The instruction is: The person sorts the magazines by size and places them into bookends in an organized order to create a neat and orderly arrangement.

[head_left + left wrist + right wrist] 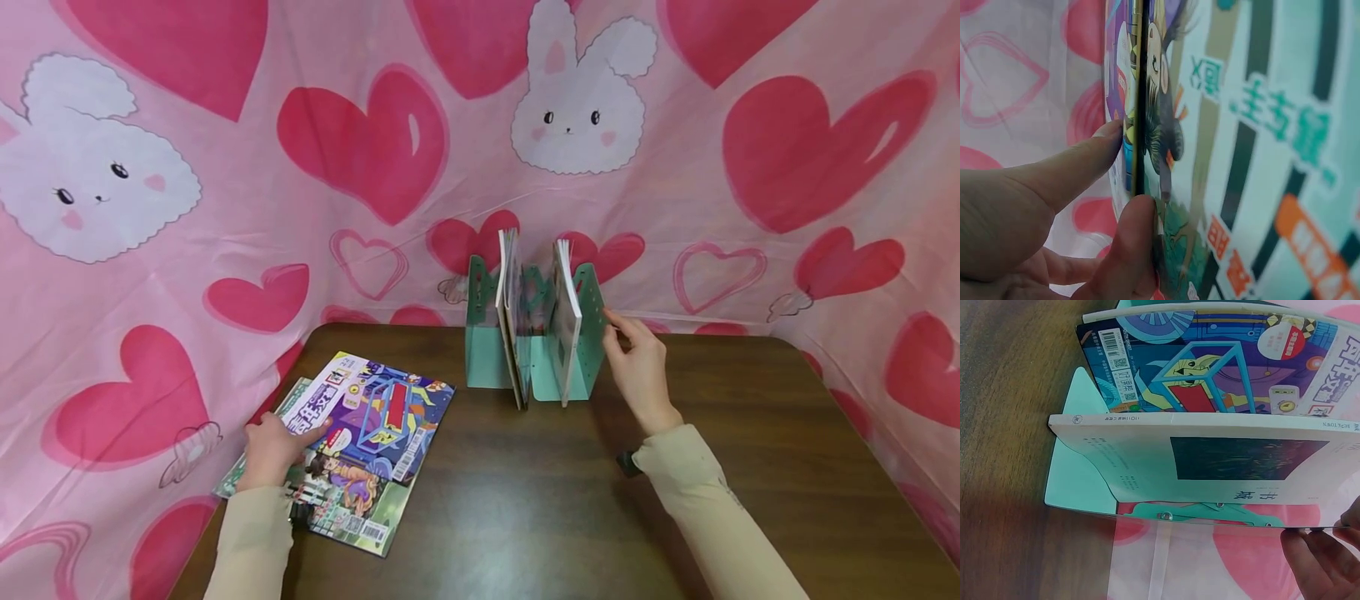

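At the left of the table, a purple magazine (393, 408) lies partly over other magazines, including one with a cartoon girl (356, 492). My left hand (273, 450) pinches the purple magazine near its left edge. In the left wrist view, the thumb (1107, 134) presses its cover, with a finger at the edge beside a striped green-and-white cover (1254, 125). My right hand (637, 367) pinches the right end plate of a green bookend rack (491, 358). Inside the rack, a white magazine (1135, 456) leans near that plate, and further magazines (512, 325) stand left of it.
The dark wooden table (495, 500) extends in front of the rack and to its right. Behind it hangs a pink cloth (480, 192) with hearts and rabbits, which also runs along both sides. The rack stands near the table's back edge.
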The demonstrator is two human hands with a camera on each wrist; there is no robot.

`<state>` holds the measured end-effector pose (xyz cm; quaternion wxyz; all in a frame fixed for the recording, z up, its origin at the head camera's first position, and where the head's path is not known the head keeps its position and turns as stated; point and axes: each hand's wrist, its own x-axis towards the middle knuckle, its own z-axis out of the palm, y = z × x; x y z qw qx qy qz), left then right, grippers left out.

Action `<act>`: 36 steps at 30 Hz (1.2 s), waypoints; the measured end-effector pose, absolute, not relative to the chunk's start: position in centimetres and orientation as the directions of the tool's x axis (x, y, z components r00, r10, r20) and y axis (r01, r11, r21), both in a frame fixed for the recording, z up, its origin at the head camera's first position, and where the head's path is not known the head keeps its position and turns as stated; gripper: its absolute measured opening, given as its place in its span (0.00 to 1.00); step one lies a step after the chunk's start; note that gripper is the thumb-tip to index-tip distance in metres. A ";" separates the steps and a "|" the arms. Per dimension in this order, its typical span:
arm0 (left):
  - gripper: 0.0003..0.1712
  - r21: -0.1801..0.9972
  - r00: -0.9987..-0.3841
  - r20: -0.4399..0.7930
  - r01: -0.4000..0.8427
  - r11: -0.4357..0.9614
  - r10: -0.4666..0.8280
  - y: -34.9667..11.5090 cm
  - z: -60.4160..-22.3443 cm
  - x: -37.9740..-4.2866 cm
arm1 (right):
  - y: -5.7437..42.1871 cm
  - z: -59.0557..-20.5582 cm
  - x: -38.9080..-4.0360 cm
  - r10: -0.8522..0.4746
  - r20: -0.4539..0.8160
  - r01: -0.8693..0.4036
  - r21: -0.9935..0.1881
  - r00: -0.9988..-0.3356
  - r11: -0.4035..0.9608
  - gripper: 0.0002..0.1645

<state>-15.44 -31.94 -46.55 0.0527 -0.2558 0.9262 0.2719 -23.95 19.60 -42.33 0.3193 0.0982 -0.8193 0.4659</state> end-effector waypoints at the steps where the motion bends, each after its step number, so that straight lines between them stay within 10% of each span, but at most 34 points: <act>1: 0.58 0.483 -0.860 -0.233 -0.508 0.713 -0.455 -31.9 -46.6 -15.4 | 19.6 -42.3 -23.9 0.138 0.614 -0.457 -0.702 -0.777 0.546 0.19; 30: 0.62 0.736 -0.819 -0.220 -0.496 0.461 -0.530 -31.7 -47.2 -15.9 | 19.6 -42.4 -23.9 0.143 0.607 -0.450 -0.708 -0.782 0.545 0.19; 36: 0.44 0.733 -0.830 -0.136 -0.452 0.508 -0.541 -31.7 -47.1 -15.7 | 19.6 -42.4 -24.0 0.145 0.609 -0.454 -0.709 -0.780 0.540 0.19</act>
